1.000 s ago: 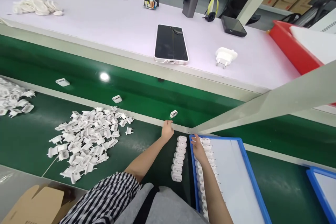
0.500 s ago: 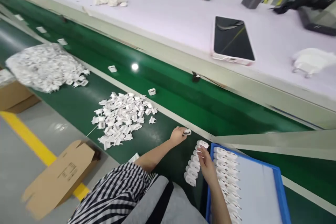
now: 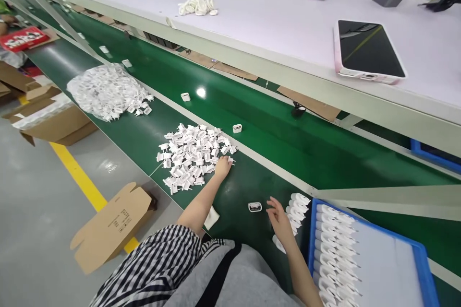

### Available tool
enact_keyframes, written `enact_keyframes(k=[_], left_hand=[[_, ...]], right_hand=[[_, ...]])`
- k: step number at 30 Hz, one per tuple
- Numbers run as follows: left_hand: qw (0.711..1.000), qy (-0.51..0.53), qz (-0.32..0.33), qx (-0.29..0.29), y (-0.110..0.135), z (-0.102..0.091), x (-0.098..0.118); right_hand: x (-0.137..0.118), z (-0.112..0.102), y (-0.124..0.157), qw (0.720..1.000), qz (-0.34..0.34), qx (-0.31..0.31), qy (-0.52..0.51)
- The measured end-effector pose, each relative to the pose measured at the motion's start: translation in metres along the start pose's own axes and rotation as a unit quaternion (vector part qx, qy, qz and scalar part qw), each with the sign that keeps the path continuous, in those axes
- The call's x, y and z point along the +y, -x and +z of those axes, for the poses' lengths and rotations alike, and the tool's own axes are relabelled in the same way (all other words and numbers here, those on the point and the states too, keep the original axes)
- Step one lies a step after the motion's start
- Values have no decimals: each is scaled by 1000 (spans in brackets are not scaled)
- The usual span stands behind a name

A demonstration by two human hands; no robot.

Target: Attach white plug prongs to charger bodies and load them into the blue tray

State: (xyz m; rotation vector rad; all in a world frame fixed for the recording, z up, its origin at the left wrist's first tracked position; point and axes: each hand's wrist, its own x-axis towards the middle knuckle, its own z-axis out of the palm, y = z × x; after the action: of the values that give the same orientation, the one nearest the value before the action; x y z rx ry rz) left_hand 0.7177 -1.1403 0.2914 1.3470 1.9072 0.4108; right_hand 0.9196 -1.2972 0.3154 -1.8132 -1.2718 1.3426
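My left hand [image 3: 223, 167] is at the right edge of a loose pile of white two-pin plug pieces [image 3: 190, 153], its fingers closed on one white plug piece [image 3: 231, 160]. My right hand [image 3: 278, 213] is open above the green belt, fingers apart, with nothing visible in it. Just left of those fingers lies a white oval charger housing [image 3: 255, 207], its dark inside facing up. Behind the right hand runs a row of white plug chargers [image 3: 298, 206], partly hidden by it. A blue-rimmed tray [image 3: 419, 249] to the right holds more white chargers [image 3: 334, 249] in rows.
A clear bag of white pieces [image 3: 108, 90] lies farther left on the belt. Single housings [image 3: 236, 128] sit on the far green strip [image 3: 273, 139]. A raised shelf [image 3: 266, 24] carries a phone [image 3: 370, 50]. Cardboard boxes [image 3: 113, 225] stand on the floor at left.
My left hand has let go of the oval housing, now on the belt, and reached left to the pile. My right hand has come off the charger row leftward. The view has shifted left.
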Motion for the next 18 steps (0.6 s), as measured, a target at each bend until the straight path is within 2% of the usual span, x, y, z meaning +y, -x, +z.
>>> enact_keyframes(k=[2, 4, 7, 10, 12, 15, 18], left_hand=[[999, 21, -3, -31, -4, -1, 3], [997, 53, -1, -60, 10, 4, 5], [986, 118, 19, -118, 52, 17, 6], [953, 215, 43, -211, 97, 32, 3], [937, 241, 52, -246, 117, 38, 1], [948, 182, 70, -251, 131, 39, -1], [956, 79, 91, -268, 134, 36, -2]], right_hand=[[-4, 9, -6, 1000, 13, 4, -3], [-10, 18, -13, 1000, 24, 20, 0], [-20, 28, -21, 999, 1, 29, 16], [-23, 29, -21, 995, -58, -7, 82], [-21, 24, -18, 989, -79, -31, 122], [-15, 15, -12, 982, -88, -73, 151], [-12, 7, -10, 970, -98, -117, 188]])
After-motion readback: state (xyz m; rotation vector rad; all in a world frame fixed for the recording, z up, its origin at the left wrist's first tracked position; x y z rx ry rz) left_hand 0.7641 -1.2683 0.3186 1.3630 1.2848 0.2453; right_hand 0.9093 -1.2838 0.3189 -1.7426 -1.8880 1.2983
